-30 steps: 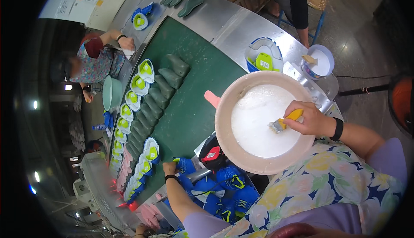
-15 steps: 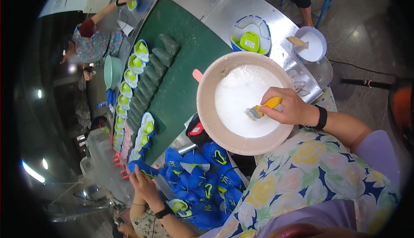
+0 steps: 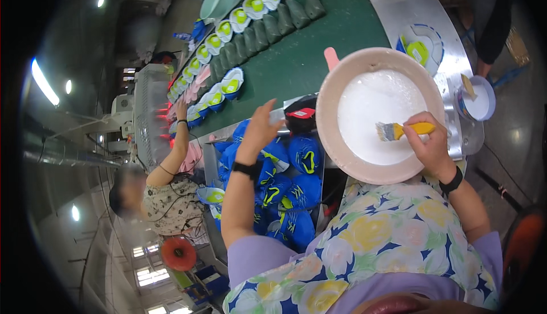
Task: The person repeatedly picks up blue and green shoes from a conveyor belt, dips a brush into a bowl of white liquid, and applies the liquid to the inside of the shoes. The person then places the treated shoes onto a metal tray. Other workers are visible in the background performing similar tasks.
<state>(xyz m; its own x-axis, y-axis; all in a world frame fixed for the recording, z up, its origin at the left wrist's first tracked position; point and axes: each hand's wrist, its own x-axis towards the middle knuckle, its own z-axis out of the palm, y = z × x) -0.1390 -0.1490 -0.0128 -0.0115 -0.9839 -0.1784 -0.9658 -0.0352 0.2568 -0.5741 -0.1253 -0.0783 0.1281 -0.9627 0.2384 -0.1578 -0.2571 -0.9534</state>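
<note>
In my right hand (image 3: 431, 150) is a paintbrush (image 3: 397, 131) with a yellow handle. Its pale bristles point left over the white liquid (image 3: 380, 109) in a large beige basin (image 3: 331, 134). My left hand (image 3: 261, 132), fingers stretched out and apart, holds nothing. It is above the near edge of the green conveyor belt (image 3: 273, 69), beside a pile of blue shoe uppers (image 3: 302, 191). A black shoe piece with a red patch (image 3: 301, 113) lies between that hand and the basin.
Blue-and-white uppers (image 3: 225, 30) and dark green foot-shaped pieces (image 3: 285, 19) stand in rows on the belt. A co-worker's arm (image 3: 178, 149) reaches toward the belt at left. A small white bucket (image 3: 477, 100) holding another brush stands right of the basin.
My left hand has come away from a blue upper near the co-worker's hand and is now empty. My right hand still grips the paintbrush over the liquid. The view has swung left.
</note>
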